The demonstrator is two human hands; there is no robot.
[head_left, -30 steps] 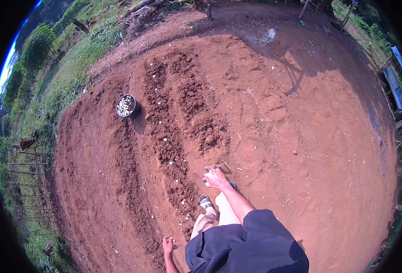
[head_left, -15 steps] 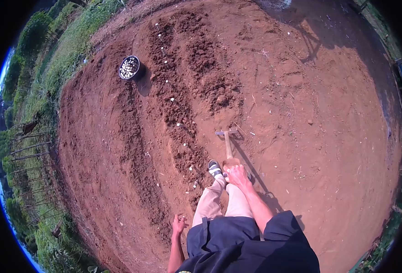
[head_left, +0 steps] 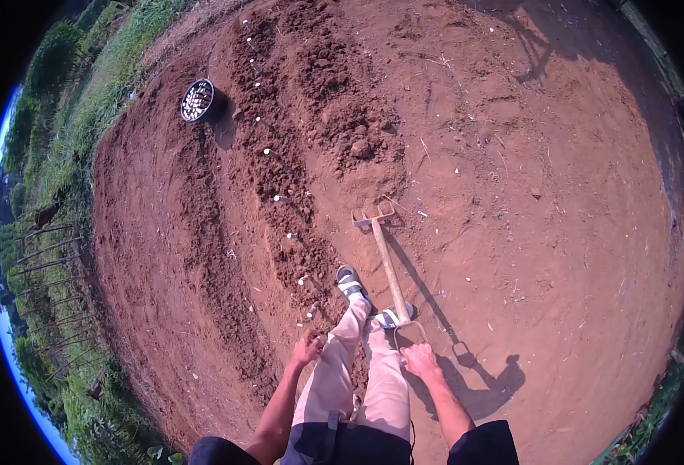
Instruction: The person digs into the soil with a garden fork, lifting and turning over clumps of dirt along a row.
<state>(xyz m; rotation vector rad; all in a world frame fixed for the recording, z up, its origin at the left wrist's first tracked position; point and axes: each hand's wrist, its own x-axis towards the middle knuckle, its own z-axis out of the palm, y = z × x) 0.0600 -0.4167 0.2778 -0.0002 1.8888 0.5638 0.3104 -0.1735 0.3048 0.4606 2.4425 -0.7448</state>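
My right hand (head_left: 419,359) is closed around the handle end of a garden fork (head_left: 387,263). Its wooden shaft slopes away from me, and the metal tines rest on the reddish soil. Beside my left thigh hangs my left hand (head_left: 308,349), fingers curled in; whether it holds anything is too small to tell. A row of small pale pieces (head_left: 267,151) lies along the loosened soil ridge (head_left: 287,178) left of the fork. Farther off, a dark round bucket (head_left: 216,103) holds many similar pale pieces.
My sandalled feet (head_left: 349,284) stand between the ridge and the fork. Clods (head_left: 360,149) are heaped beyond the tines. Green plants (head_left: 86,139) and a stick fence (head_left: 51,256) border the plot at left. Shadows fall at right.
The fork has swung out so its shaft and tines show more fully. My right hand has come back lower, and my left hand has moved up beside my leg. The view has shifted slightly.
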